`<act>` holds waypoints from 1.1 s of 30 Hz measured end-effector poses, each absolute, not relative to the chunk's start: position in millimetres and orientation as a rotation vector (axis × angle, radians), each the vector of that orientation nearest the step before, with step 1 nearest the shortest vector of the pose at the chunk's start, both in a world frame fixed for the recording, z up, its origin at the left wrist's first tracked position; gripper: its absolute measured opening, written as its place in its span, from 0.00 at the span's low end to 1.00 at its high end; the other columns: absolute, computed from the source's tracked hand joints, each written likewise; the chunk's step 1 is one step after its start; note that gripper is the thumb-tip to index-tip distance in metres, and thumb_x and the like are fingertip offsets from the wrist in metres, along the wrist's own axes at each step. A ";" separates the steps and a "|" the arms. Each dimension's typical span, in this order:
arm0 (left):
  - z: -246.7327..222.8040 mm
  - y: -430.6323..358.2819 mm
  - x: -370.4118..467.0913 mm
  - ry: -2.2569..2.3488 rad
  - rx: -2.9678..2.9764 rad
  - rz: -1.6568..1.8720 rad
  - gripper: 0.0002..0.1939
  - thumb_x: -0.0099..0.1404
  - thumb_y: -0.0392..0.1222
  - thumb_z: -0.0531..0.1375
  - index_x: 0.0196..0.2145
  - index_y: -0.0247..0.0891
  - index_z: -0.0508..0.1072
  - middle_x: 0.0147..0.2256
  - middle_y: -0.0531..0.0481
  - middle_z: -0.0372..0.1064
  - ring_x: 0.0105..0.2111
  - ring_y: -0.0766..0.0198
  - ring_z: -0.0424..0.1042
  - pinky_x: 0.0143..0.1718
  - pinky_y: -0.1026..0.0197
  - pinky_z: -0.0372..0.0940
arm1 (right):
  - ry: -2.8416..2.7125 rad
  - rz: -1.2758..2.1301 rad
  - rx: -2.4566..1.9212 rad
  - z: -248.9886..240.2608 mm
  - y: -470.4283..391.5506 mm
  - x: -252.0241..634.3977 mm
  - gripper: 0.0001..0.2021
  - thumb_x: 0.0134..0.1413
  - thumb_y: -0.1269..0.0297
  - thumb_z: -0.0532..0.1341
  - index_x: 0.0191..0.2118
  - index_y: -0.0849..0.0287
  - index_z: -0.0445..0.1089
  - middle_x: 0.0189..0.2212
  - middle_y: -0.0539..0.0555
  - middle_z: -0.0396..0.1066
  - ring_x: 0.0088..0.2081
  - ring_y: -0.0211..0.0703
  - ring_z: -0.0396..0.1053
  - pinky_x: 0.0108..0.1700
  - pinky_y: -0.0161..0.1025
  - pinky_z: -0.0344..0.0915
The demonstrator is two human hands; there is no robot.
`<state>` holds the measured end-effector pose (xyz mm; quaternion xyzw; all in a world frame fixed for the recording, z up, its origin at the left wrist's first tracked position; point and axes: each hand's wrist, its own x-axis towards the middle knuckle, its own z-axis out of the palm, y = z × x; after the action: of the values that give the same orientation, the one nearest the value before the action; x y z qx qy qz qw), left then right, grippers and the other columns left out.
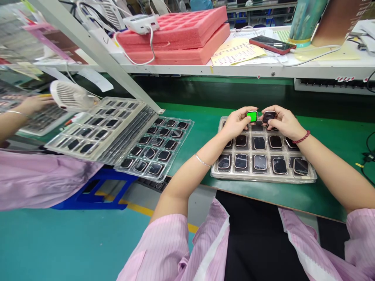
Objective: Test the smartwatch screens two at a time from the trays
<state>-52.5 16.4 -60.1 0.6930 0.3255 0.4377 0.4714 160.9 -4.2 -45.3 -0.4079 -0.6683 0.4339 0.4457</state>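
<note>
Pinched in my left hand (238, 124) is a smartwatch (252, 116) whose screen glows solid green. My right hand (283, 119) grips a second smartwatch (268, 116) with a dark screen. The two watches are held side by side, a small gap between them, over the back row of a clear plastic tray (263, 177). Several dark-screened watch faces, such as a front-row watch (259, 162), sit in the tray's compartments. Part of the back row is hidden behind my hands.
Left on the green bench (193, 144) lies another watch tray (164, 177) beside a stack of filled trays (99, 156). A white fan (72, 95) stands behind. Across the back runs a shelf (205, 70) with red foam (187, 43) and a phone (272, 45). A co-worker's hand (35, 104) is at far left.
</note>
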 end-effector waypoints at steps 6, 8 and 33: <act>-60.5 17.2 -53.3 0.754 1.692 1.082 0.26 0.57 0.35 0.62 0.54 0.36 0.71 0.51 0.43 0.74 0.40 0.62 0.76 0.37 0.64 0.69 | -1.671 1.078 -0.986 -48.8 -1.9 161.9 0.19 0.43 0.74 0.64 0.44 0.55 0.71 0.39 0.53 0.78 0.38 0.48 0.77 0.31 0.39 0.75; -59.0 16.0 -53.3 0.757 1.675 1.080 0.23 0.59 0.38 0.63 0.53 0.35 0.72 0.51 0.42 0.74 0.40 0.62 0.76 0.40 0.63 0.70 | -1.673 1.076 -0.989 -49.2 -1.6 162.1 0.19 0.43 0.73 0.64 0.45 0.55 0.71 0.40 0.53 0.78 0.38 0.48 0.77 0.31 0.39 0.75; -56.6 14.2 -51.2 0.824 1.679 1.145 0.20 0.51 0.31 0.60 0.44 0.35 0.70 0.43 0.47 0.73 0.44 0.60 0.73 0.48 0.60 0.66 | -1.690 1.115 -0.947 -52.5 -0.1 163.1 0.24 0.44 0.73 0.66 0.51 0.55 0.71 0.44 0.56 0.78 0.40 0.50 0.78 0.34 0.40 0.76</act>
<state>-51.2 14.2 -56.6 0.6812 0.3342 0.4644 0.4567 163.1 -0.1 -52.5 -0.3808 -0.6799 0.4484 0.4378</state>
